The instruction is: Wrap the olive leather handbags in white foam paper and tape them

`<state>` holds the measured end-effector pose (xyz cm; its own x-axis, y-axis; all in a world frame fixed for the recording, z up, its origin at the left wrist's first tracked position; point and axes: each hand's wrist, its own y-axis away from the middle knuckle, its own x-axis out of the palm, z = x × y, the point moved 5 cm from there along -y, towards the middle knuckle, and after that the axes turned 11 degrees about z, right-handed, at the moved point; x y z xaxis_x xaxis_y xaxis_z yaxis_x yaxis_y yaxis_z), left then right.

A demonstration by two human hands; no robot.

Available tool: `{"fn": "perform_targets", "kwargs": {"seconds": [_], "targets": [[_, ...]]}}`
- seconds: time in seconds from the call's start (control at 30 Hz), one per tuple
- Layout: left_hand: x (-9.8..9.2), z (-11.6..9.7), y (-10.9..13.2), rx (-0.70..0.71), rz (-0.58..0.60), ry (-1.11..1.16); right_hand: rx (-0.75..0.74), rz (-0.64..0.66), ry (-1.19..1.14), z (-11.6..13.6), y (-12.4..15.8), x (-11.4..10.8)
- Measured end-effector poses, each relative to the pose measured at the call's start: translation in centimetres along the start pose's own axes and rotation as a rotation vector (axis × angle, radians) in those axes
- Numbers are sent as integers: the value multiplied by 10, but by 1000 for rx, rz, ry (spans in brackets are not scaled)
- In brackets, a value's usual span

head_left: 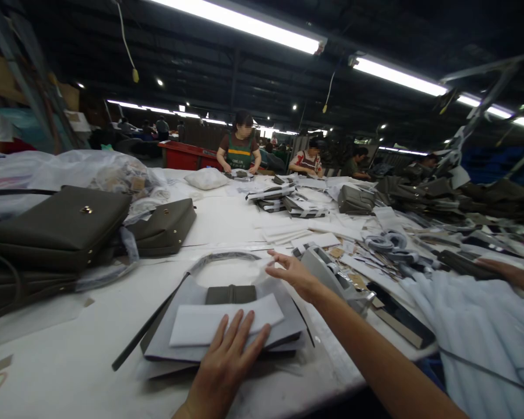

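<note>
An olive-grey handbag (157, 343) lies on the white table in front of me, largely covered by a pale grey sheet (192, 291). Its wrapped handle (220, 256) arches away from me. A folded white padding sheet (196, 323) rests across the bag, below a small olive flap (230, 294). My left hand (227, 366) lies flat on that padding, fingers stretched out. Above the handle's right end is my right hand (294, 276), thumb and fingers apart. Something pale shows by its fingertips, too faint to make out. Right of this hand stands a grey tape dispenser (321, 273).
Finished-looking olive bags (56, 227) are stacked at left, by plastic-wrapped bundles (105, 169). White foam rolls (471, 337) fill the right front. Loose strips and cards (371, 262) litter the table's right. A co-worker's hand (513, 276) reaches in there; people work across the table.
</note>
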<state>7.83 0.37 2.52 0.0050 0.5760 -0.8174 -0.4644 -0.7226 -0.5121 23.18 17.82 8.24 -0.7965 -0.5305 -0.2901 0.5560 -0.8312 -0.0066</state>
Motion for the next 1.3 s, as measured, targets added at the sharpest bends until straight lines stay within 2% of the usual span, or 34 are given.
{"fn": "perform_targets", "kwargs": {"seconds": [0.1, 0.17, 0.27, 0.43, 0.6, 0.8, 0.83, 0.9, 1.03, 1.07, 1.13, 1.2, 1.23, 1.3], "targets": [[-1, -1, 0, 50, 13, -14, -131, 93, -48, 11, 29, 13], [-1, 0, 0, 50, 17, -17, -200, 121, 84, 19, 50, 20], [0, 2, 0, 51, 33, -19, -290, 83, 316, 25, 80, 26], [2, 4, 0, 87, 61, 45, -387, 22, 515, 16, 116, 34], [-1, 5, -4, 109, 123, 98, -526, 8, 707, 5, 137, 50], [-8, 4, -7, 32, 165, 172, -649, -95, 797, -9, 145, 66], [-8, 3, -7, 24, 176, 172, -646, -87, 795, -8, 147, 66], [-8, 2, -7, 28, 185, 161, -598, 11, 778, 1, 149, 63], [-6, -1, -6, 76, 175, 122, -356, 383, 636, 36, 143, 44], [-5, -1, -6, 86, 169, 110, -287, 433, 594, 44, 136, 38], [-5, -1, -6, 107, 152, 75, -210, 393, 550, 56, 111, 29], [-4, -1, -6, 118, 126, 36, -241, 273, 597, 56, 79, 28], [-4, -1, -6, 119, 116, 19, -273, 246, 656, 52, 63, 33], [0, -1, -5, 112, 117, 1, -269, 317, 846, 32, 35, 51]]}}
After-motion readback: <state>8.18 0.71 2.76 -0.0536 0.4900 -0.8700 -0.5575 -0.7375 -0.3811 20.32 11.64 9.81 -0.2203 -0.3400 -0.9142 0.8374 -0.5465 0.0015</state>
